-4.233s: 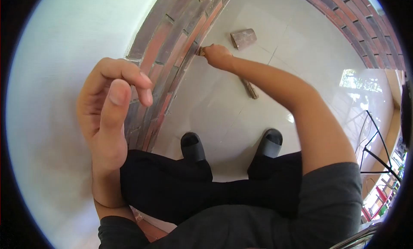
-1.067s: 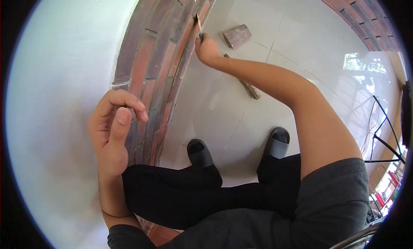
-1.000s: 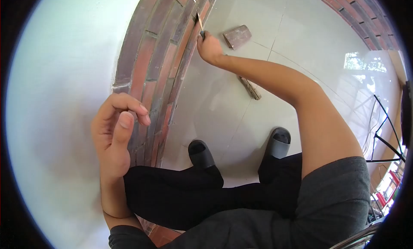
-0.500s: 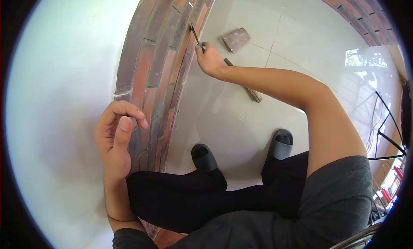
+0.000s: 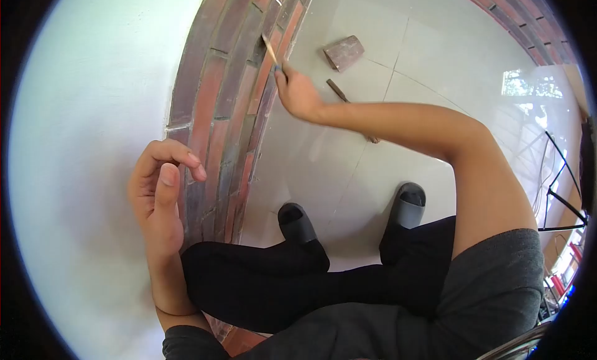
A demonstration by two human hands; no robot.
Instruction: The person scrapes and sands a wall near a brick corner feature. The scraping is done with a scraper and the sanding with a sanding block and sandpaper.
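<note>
My right hand (image 5: 300,93) is closed on the handle end of a slim-bladed tool (image 5: 270,50), and the tip of its thin metal blade is right at the brick strip (image 5: 208,95) along the foot of the wall. The blade slants up and to the left from my fingers. Beside the near part of the bricks, my left hand (image 5: 160,195) holds nothing; its fingers are loosely bent and the thumb stands apart from them.
On the tiled floor (image 5: 311,167) lies a reddish-brown block (image 5: 343,52). A dark stick-like piece (image 5: 337,90) lies partly hidden under my right forearm. My slippered feet (image 5: 297,226) rest below, and a black metal frame (image 5: 563,201) stands at the right.
My right hand has moved slightly left and down with the tool, whose blade tip has shifted left across the bricks. My left hand has moved a little left.
</note>
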